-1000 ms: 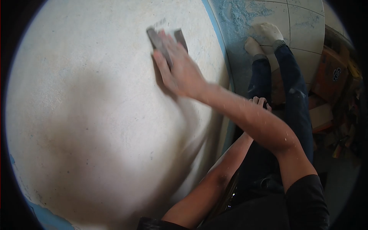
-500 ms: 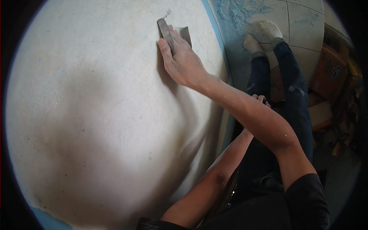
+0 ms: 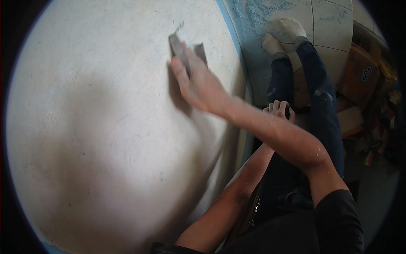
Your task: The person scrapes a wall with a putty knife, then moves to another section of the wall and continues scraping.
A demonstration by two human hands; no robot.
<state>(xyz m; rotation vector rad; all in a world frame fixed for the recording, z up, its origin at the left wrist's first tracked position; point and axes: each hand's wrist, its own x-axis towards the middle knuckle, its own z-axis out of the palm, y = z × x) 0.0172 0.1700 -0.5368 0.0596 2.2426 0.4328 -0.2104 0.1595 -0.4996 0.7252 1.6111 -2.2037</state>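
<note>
My right hand (image 3: 201, 86) presses against the whitish wall (image 3: 127, 139) with a folded sheet of grey sandpaper (image 3: 178, 48) in its grip. One strip of the sheet shows between thumb and fingers, and a flap sticks out beyond the fingers. The hand is blurred by motion. Under my right forearm, my left hand (image 3: 280, 109) rests by my leg with its fingers curled. Something dark shows between those fingers, but I cannot make out what it is. Pale dust specks dot both arms.
A blue band (image 3: 230, 25) edges the wall where it meets the tiled floor (image 3: 332, 25). Bluish dust (image 3: 260, 17) lies there, near my feet (image 3: 292, 27). Orange cardboard boxes (image 3: 359, 76) and clutter stand to the right of my legs.
My right hand has slid with the sandpaper down the picture and slightly left along the wall. More of my left hand's curled fingers now shows above my right forearm.
</note>
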